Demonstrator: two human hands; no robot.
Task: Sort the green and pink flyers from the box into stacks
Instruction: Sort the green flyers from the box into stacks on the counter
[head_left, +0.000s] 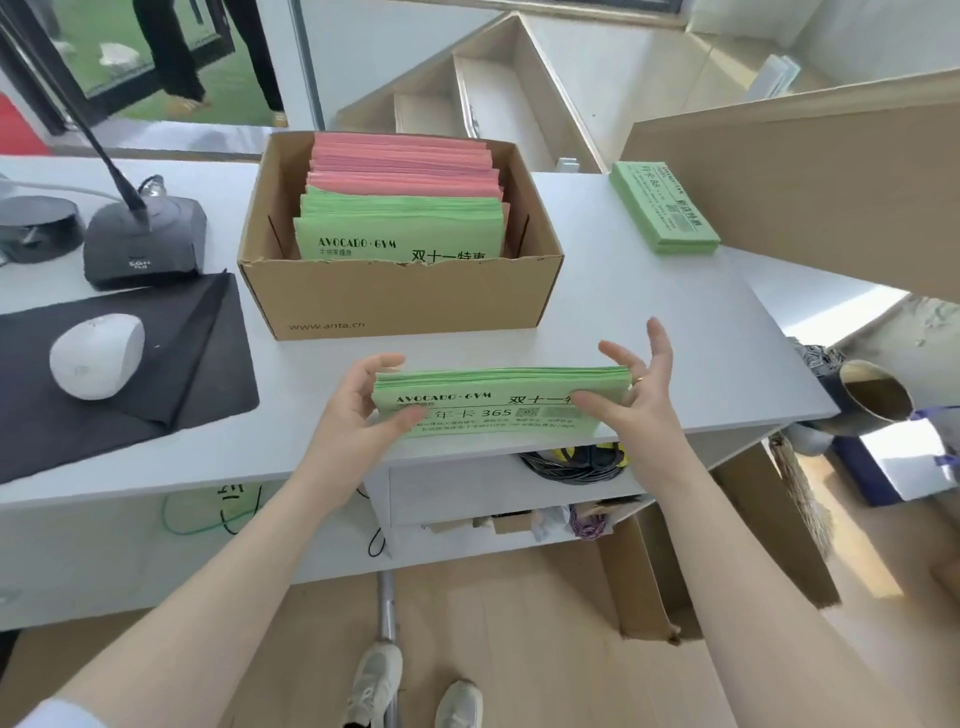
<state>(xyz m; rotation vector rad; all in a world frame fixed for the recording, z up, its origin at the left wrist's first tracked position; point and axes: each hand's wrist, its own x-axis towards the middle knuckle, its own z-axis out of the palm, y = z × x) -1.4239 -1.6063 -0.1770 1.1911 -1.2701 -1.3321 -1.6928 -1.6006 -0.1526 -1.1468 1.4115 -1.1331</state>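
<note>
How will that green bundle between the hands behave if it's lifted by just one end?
The green bundle is many thin loose sheets, so it would probably sag and fan apart. Nothing visibly binds it, so sheets may slide off. Both the left hand and the right hand square its ends.

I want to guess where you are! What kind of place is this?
Probably a gym's front desk: the green flyers say "Avocado Gym", and a desk microphone and computer mouse sit nearby.
</note>
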